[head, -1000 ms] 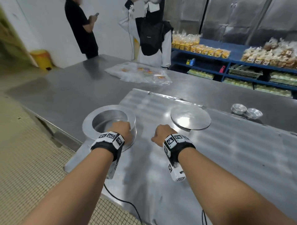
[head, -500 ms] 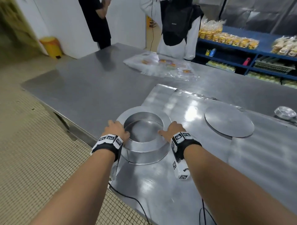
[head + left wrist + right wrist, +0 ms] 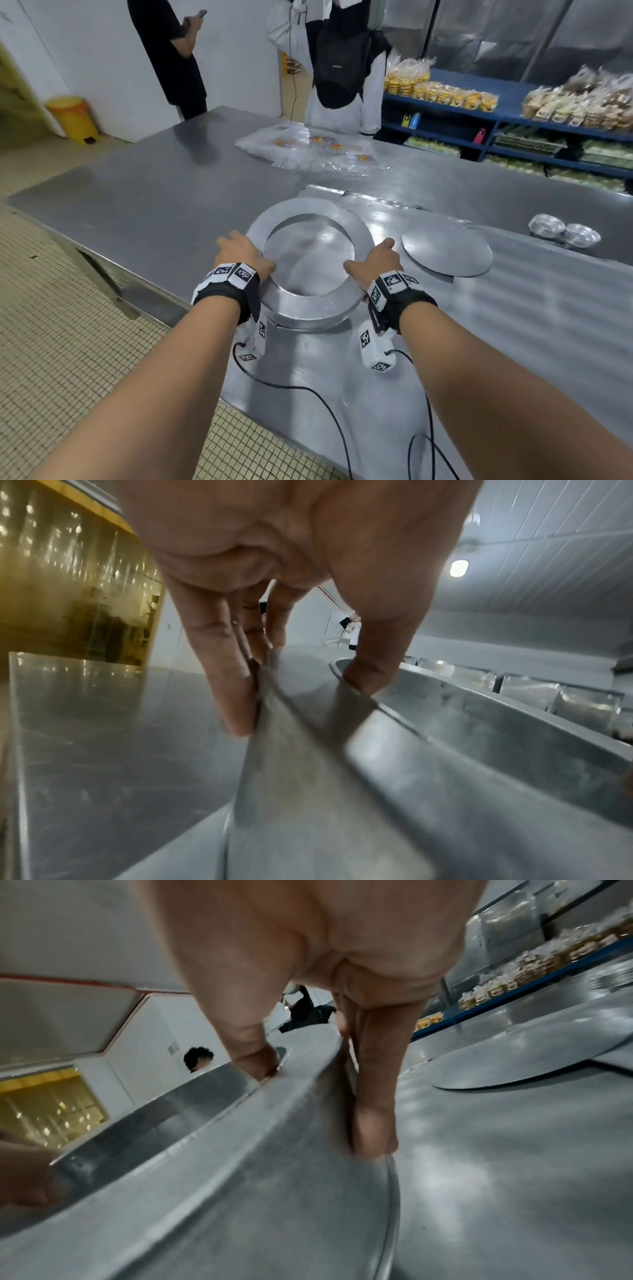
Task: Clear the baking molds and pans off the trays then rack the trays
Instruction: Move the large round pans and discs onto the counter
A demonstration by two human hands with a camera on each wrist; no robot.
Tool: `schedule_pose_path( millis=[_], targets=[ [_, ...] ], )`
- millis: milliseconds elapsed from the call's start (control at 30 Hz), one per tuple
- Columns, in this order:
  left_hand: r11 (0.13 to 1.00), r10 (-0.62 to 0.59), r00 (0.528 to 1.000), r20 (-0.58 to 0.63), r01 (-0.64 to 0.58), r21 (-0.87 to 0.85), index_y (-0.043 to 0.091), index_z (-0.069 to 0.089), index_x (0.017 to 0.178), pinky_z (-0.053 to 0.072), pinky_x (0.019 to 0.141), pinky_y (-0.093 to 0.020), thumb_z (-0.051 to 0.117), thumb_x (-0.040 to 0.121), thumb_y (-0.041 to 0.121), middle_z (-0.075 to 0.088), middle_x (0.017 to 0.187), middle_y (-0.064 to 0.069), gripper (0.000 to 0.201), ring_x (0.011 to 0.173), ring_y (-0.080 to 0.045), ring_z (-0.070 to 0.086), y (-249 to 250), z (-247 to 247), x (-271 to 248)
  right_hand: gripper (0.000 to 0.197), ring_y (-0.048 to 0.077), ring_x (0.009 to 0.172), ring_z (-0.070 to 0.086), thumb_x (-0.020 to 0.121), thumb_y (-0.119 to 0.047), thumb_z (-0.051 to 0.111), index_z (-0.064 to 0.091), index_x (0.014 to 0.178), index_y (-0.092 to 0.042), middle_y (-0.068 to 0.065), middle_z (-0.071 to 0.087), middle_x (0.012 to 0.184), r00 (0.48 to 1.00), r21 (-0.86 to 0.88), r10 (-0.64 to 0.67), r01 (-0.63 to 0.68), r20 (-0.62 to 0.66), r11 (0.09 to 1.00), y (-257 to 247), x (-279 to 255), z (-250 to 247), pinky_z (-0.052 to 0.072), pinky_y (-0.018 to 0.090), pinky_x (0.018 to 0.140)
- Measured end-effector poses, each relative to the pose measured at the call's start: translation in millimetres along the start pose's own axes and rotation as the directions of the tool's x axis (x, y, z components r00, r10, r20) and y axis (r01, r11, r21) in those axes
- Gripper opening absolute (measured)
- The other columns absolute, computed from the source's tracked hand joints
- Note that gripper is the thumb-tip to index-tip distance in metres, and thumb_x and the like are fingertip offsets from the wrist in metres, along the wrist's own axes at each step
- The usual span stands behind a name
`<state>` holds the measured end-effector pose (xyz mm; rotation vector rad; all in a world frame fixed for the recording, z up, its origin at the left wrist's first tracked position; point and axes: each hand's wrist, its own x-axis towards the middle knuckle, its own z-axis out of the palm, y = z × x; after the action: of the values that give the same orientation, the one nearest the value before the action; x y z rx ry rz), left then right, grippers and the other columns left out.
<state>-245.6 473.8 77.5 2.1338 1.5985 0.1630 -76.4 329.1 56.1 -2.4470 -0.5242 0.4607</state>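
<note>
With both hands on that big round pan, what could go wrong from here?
The pan is held only by thumbs inside and fingers outside its wall, left hand and right hand, so smooth metal might slip. Swung right, it could knock the flat disc. The trailing cable might snag.

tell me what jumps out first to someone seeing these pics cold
Both bare hands grip a big round metal pan at the tray's near left corner: the left hand and right hand each have the thumb inside the rim and fingers outside. A flat metal disc lies just right of it, and two people stand across the steel table.
</note>
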Motion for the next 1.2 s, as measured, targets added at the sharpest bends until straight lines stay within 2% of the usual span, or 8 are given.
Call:
schedule_pose_path(
  millis=[133, 300, 400, 567, 700, 867, 1033, 1200],
  targets=[
    [0.982, 0.035, 0.999, -0.011, -0.037, -0.186, 0.002, 0.035, 0.133, 0.047, 0.088, -0.04, 0.082, 0.071, 0.028, 0.042, 0.134, -0.019, 0.082, 0.114, -0.038, 0.055, 31.8, 7.2, -39.2, 0.071, 0.034, 0.081, 0.064, 0.07, -0.032, 0.076, 0.026, 0.117, -0.012, 0.007, 0.05, 0.094, 0.995, 0.114, 0.013, -0.002, -0.098, 0.993, 40.4, -26.7, -51.8, 0.06, 0.045, 0.071],
    [0.858, 0.101, 0.992, 0.081, -0.046, -0.512, 0.002, 0.036, 0.139, 0.045, 0.102, -0.047, 0.067, 0.07, 0.072, 0.048, 0.139, -0.021, 0.103, 0.125, -0.039, 0.05, 76.4, 24.2, -91.5, 0.062, 0.031, 0.087, 0.061, 0.072, -0.025, 0.077, 0.03, 0.109, -0.013, 0.005, 0.055, 0.097, 0.957, 0.234, 0.003, 0.067, -0.289, 0.97, 108.7, -69.4, -116.4, 0.055, 0.041, 0.08],
    [0.744, 0.148, 0.97, 0.193, 0.019, -0.668, 0.008, 0.048, 0.136, 0.055, 0.084, -0.044, 0.049, 0.061, 0.092, 0.057, 0.129, -0.014, 0.112, 0.107, -0.037, 0.059, 100.1, 35.1, -129.4, 0.061, 0.027, 0.086, 0.058, 0.071, -0.021, 0.079, 0.031, 0.108, -0.015, 0.002, 0.054, 0.099, 0.92, 0.288, 0.007, 0.115, -0.392, 0.951, 153.4, -96.4, -147.9, 0.049, 0.033, 0.074],
    [0.542, 0.248, 0.887, 0.39, 0.206, -0.815, 0.027, 0.068, 0.104, 0.058, 0.077, -0.059, 0.051, 0.072, 0.081, 0.07, 0.105, -0.004, 0.065, 0.092, -0.036, 0.069, 120.7, 68.3, -190.2, 0.062, 0.025, 0.081, 0.056, 0.065, -0.019, 0.083, 0.033, 0.102, -0.016, 0.004, 0.055, 0.097, 0.863, 0.287, -0.006, 0.174, -0.505, 0.942, 228.5, -137.0, -185.9, 0.038, 0.024, 0.056],
    [0.482, 0.374, 0.822, 0.43, 0.224, -0.847, 0.028, 0.067, 0.093, 0.057, 0.082, -0.048, 0.054, 0.088, 0.059, 0.069, 0.089, -0.002, 0.034, 0.081, -0.029, 0.063, 139.4, 90.8, -235.9, 0.064, 0.021, 0.096, 0.058, 0.064, -0.022, 0.082, 0.037, 0.109, -0.021, -0.002, 0.055, 0.106, 0.837, 0.347, -0.039, 0.268, -0.545, 0.898, 279.7, -167.2, -207.3, 0.044, 0.024, 0.071],
    [0.374, 0.525, 0.748, 0.406, 0.226, -0.899, 0.029, 0.073, 0.089, 0.051, 0.077, -0.037, 0.057, 0.093, 0.044, 0.067, 0.079, 0.008, 0.022, 0.076, -0.017, 0.06, 149.2, 115.9, -279.6, 0.038, 0.017, 0.082, 0.063, 0.071, -0.042, 0.064, 0.057, 0.107, -0.029, -0.002, 0.065, 0.102, 0.881, 0.78, 0.092, 0.358, -0.465, 0.514, 324.5, -197.5, -243.2, 0.049, 0.032, 0.07],
    [0.316, 0.588, 0.718, 0.373, 0.221, -0.923, 0.018, 0.072, 0.095, 0.041, 0.068, -0.032, 0.052, 0.09, 0.013, 0.068, 0.085, 0.008, 0.021, 0.071, -0.013, 0.054, 157.6, 131.7, -302.7, 0.099, 0.012, 0.104, 0.066, 0.043, -0.096, 0.059, 0.066, 0.115, -0.028, -0.007, 0.069, 0.117, 0.908, 0.788, 0.129, 0.266, -0.398, 0.556, 361.6, -214.7, -259.2, 0.05, 0.03, 0.08],
    [0.414, 0.6, 0.691, 0.403, 0.162, -0.896, 0.03, 0.069, 0.102, 0.037, 0.064, -0.027, 0.049, 0.098, 0.048, 0.068, 0.092, 0.016, 0.028, 0.081, -0.011, 0.056, 161.1, 142.6, -327.1, 0.057, 0.008, 0.084, 0.068, 0.071, -0.071, 0.062, 0.072, 0.088, -0.017, -0.006, 0.072, 0.09, 0.908, 0.775, 0.167, 0.219, -0.384, 0.592, 379.9, -229.7, -255.7, 0.054, 0.028, 0.079]
  ],
)
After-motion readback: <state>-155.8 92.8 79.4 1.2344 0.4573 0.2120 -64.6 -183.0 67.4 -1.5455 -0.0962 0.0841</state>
